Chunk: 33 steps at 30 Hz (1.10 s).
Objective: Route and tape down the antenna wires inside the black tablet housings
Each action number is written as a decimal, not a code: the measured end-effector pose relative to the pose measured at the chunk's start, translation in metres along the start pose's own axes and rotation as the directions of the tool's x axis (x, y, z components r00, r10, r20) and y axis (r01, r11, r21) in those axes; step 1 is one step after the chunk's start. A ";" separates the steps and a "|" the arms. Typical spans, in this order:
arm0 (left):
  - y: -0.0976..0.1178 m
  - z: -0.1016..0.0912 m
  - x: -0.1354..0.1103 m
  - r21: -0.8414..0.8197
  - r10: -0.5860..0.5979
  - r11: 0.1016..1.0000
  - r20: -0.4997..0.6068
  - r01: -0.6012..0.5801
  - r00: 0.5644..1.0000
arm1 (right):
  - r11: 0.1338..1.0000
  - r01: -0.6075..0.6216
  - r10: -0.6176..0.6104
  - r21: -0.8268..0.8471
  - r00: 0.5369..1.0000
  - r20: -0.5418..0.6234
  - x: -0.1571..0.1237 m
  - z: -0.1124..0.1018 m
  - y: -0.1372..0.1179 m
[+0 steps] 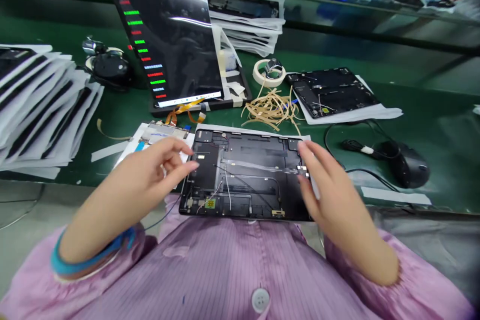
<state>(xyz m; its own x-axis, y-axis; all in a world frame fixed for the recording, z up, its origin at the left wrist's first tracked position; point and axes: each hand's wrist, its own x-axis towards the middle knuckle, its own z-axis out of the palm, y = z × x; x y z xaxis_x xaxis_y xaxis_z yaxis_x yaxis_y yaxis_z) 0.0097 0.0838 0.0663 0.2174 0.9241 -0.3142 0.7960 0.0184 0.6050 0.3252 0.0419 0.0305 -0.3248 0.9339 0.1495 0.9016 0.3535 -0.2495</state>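
Observation:
A black tablet back housing (258,190) lies in front of me, inner side up, with thin cables, flat strips and a small green-yellow part (210,203) inside. My left hand (161,167) is at its left edge, thumb and index finger apart, nothing visible between them. At the right edge is my right hand (326,180), its thumb and index finger spread on either side of a small connector (302,171). Whether those fingertips touch the connector or only the housing I cannot tell. White sheet (300,137) shows beneath the housing.
Behind stands a lit screen (176,35), joined by orange flat cables to a board (165,132). Tan strips (273,110), a tape roll (269,72) and another housing (333,92) lie behind. Stacked housings (41,110) are left, a mouse (408,165) right. Another person's hands show at top right.

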 end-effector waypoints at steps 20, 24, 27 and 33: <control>0.043 0.068 0.006 0.364 0.385 0.828 0.181 -0.425 0.905 | 0.929 -0.027 -0.072 0.369 0.966 0.250 0.036 0.027 -0.039; 0.038 0.065 -0.011 0.343 0.225 0.905 0.119 -0.252 0.967 | 0.906 -0.108 -0.078 0.410 0.908 0.411 0.056 0.029 -0.037; 0.036 0.064 -0.018 0.265 0.160 0.948 0.083 -0.176 0.984 | 0.900 -0.119 -0.127 0.419 0.848 0.515 0.065 0.026 -0.037; 0.038 0.068 -0.012 0.183 0.157 0.970 0.032 -0.160 0.987 | 0.844 -0.135 -0.022 0.519 0.958 0.286 0.042 0.015 -0.036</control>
<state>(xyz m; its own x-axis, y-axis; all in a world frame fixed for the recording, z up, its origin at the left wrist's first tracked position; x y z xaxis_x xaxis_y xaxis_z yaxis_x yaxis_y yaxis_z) 0.0763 0.0478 0.0433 0.3574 0.9028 -0.2391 0.8410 -0.1998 0.5027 0.2745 0.0695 0.0312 -0.4131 0.9020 -0.1252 0.6564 0.1996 -0.7276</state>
